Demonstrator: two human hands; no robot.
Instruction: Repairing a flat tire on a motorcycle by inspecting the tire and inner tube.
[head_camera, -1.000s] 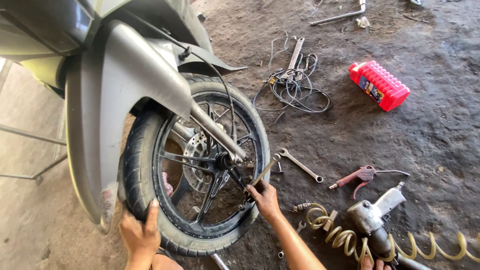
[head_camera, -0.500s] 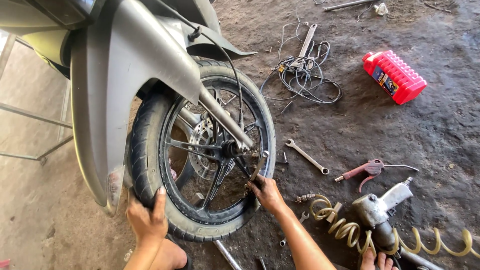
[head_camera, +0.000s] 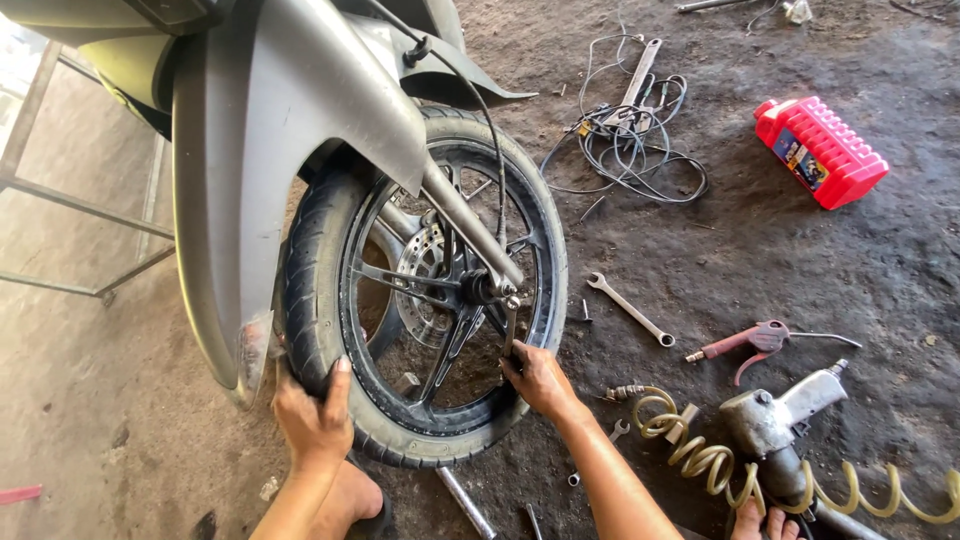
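1. The left hand (head_camera: 312, 418) sits low in the view, palm pressed flat, fingers spread and curled over a rounded edge, thumb pointing upward.
2. The left forearm rises from the bottom edge, nearly straight up to the wrist.
3. The right hand (head_camera: 538, 378) is closed in a fist-like grip, knuckles up, fingers wrapped around something thin.
4. The right forearm runs diagonally from the lower right toward the upper left, wrist slightly bent.
5. Both arms are bare, and the hands are apart from each other.
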